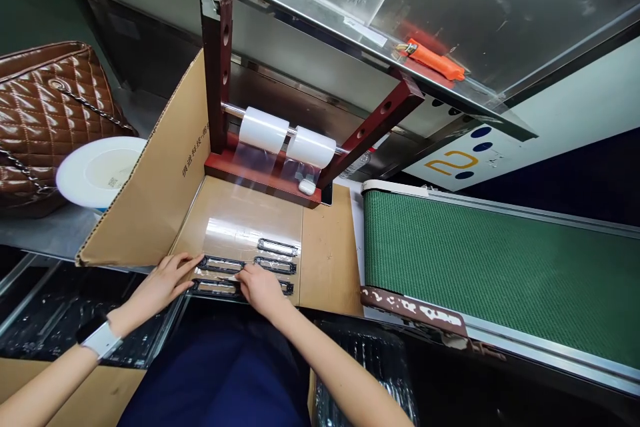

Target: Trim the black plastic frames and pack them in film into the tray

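Several narrow black rectangular frames lie in two columns on the cardboard in front of me. My left hand (167, 280) has its fingers stretched and spread, the fingertips at the left end of the left-column black frame (220, 263) and the thumb beside the lower black frame (215, 287). My right hand (263, 287) is closed at the frames' right ends, its fingertips pressed together; what they pinch is hidden. It partly covers a lower right frame (289, 288). Clear film (235, 233) lies flat above the left column. Two more frames, one of them the top right black frame (277, 247), lie beside it.
Behind the frames, a dark red stand (260, 180) holds two rolls of clear film (264, 129) on a metal rod. A cardboard flap (145, 187) rises at the left, beside a white round lid (103, 173) and a brown quilted bag (55, 107). A green conveyor belt (490, 267) runs at right.
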The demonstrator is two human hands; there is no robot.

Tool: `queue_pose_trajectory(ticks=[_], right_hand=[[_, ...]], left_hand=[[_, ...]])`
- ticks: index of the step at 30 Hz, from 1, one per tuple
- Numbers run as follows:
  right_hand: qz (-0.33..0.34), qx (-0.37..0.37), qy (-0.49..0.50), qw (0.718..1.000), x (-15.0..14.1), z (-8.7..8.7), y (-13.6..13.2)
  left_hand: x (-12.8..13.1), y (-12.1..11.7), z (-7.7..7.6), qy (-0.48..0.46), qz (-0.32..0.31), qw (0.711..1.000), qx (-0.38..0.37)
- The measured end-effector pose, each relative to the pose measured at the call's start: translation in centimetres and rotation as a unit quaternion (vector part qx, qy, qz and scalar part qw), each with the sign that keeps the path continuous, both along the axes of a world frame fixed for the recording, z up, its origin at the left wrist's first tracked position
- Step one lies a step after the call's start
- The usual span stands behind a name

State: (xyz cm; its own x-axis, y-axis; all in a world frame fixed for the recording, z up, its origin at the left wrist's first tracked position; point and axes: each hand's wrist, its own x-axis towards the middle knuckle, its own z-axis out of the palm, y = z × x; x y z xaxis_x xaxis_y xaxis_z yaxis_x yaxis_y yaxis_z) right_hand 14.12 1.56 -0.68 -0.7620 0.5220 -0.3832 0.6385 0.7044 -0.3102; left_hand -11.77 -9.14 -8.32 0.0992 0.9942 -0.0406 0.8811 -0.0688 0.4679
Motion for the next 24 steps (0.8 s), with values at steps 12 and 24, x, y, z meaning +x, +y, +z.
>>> queue_pose_trajectory(ticks=[12, 24], right_hand=[[-0.077, -0.001, 0.035, 0.996, 5.2, 1.7, 0.9], [-0.381, 0.054, 0.181, 0.905, 20.9, -4.7, 3.4]], left_hand=[[0.3, -0.7, 0.0, -0.058, 0.074, 0.995, -0.036], [3.9, -2.5, 0.3, -0.200, 0.264, 0.940, -0.078]])
